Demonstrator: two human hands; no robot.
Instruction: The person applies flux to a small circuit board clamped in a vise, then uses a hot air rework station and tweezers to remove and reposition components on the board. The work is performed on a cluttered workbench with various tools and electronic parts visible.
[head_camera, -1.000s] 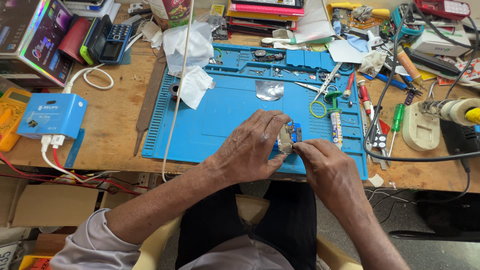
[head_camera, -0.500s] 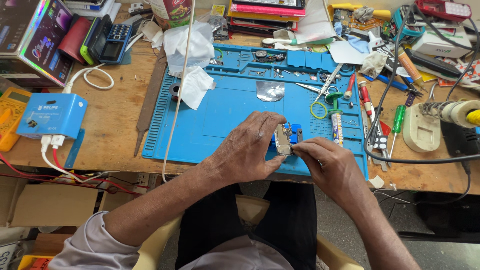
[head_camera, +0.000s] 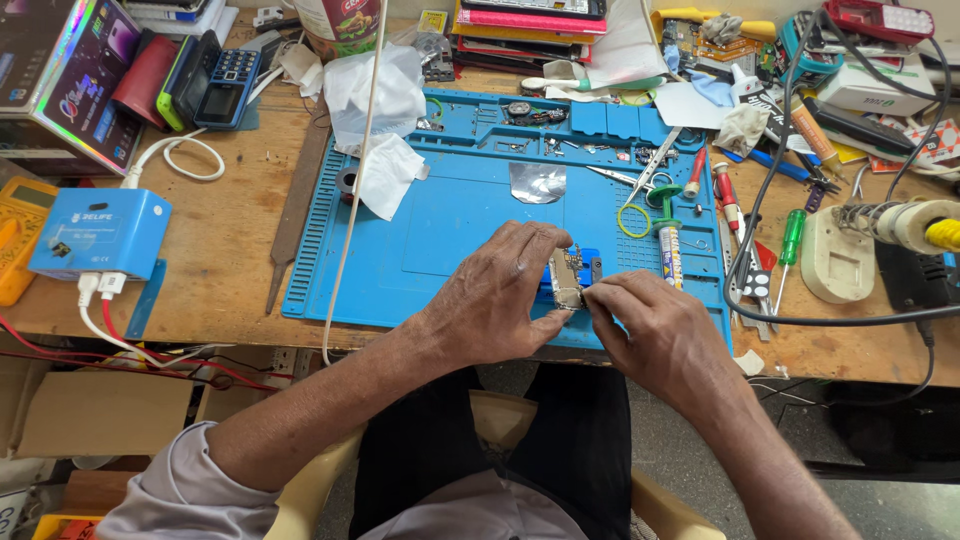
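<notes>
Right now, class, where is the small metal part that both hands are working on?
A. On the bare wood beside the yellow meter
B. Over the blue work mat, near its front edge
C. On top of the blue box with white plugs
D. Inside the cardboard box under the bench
B: the left hand and right hand pinch the small metal part over the blue work mat, close to its front edge.

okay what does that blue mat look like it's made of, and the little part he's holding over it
Blue mat: probably silicone or soft rubber, matte, with moulded ribs and tray pockets. Small part, pinched between left hand and right hand: looks like bare metal, silvery and faintly shiny; too small to tell more.
</notes>
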